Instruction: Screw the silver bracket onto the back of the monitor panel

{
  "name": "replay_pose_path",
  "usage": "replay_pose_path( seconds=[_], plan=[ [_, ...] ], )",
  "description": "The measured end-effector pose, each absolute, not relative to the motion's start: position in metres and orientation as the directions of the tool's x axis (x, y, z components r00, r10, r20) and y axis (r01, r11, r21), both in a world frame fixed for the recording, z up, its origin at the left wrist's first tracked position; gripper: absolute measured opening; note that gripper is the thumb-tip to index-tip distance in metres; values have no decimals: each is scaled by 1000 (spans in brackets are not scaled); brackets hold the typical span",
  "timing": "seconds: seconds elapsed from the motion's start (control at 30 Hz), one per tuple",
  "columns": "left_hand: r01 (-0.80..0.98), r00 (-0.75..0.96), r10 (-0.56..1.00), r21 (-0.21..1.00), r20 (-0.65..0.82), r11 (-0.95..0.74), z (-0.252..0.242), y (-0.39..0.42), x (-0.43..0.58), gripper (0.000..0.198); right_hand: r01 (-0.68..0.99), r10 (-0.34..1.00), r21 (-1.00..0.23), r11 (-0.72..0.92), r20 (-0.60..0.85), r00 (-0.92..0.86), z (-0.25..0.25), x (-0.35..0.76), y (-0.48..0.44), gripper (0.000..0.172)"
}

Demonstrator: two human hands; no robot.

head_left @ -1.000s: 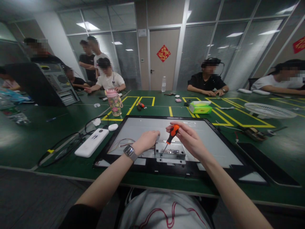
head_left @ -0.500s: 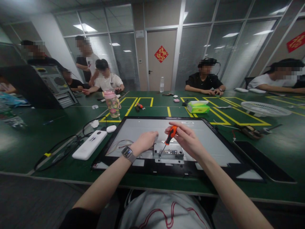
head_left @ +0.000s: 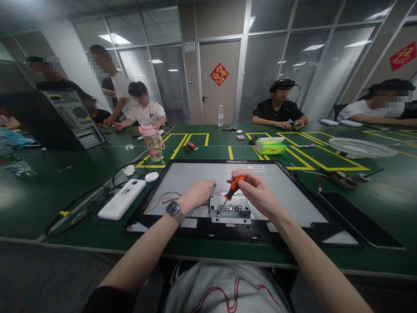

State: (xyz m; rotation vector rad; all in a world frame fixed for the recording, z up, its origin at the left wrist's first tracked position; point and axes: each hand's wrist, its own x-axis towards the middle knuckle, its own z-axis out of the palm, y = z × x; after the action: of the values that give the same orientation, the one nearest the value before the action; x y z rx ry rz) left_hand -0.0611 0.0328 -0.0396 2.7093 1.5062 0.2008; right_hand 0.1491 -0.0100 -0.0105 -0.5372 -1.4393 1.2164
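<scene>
My right hand (head_left: pixel 256 189) is closed round the orange and black handle of a screwdriver (head_left: pixel 233 190). Its thin shaft slants down to the left, and the tip meets the lower left of a silver metal bracket (head_left: pixel 230 220). A narrow circuit board (head_left: pixel 233 208) sits within the bracket. My left hand (head_left: pixel 199 194), with a watch on the wrist, is closed at the bracket's upper left corner, its fingertips partly hidden. Beneath both hands lies a large flat display panel (head_left: pixel 276 187) with a black frame. Thin wires (head_left: pixel 166 198) run across its left side.
Left of the panel are a white power bank (head_left: pixel 122 200), a white case (head_left: pixel 151 177), black cables (head_left: pixel 81 208) and a pink-lidded bottle (head_left: pixel 153 145). A black slab (head_left: pixel 358 219) lies to the right. Tissues (head_left: pixel 270 146) and a racket (head_left: pixel 361 148) lie beyond. Several people sit or stand across the table.
The fingers of my right hand have shifted and curled more round the screwdriver's handle, which leans slightly further right. The screwdriver tip stays at the same spot. My left hand has barely moved.
</scene>
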Motion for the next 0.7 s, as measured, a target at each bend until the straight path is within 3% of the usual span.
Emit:
replay_pose_path(
  seconds=[0.23, 0.37, 0.5, 0.7],
  plan=[
    [843, 525, 845, 76, 99, -532, -41, 33, -62, 29, -319, 813, -883, 343, 449, -370, -9, 152, -11, 31],
    [839, 529, 842, 86, 107, -538, -40, 33, -61, 28, -178, 807, -867, 465, 498, -317, -11, 151, -11, 29],
    [842, 523, 846, 93, 106, -532, -40, 32, -61, 28, -14, 738, -749, 662, 656, -158, -12, 149, -13, 20],
    [840, 528, 842, 80, 114, -537, -42, 34, -61, 24, -57, 737, -774, 631, 621, -269, -16, 149, -12, 35]
  ],
)
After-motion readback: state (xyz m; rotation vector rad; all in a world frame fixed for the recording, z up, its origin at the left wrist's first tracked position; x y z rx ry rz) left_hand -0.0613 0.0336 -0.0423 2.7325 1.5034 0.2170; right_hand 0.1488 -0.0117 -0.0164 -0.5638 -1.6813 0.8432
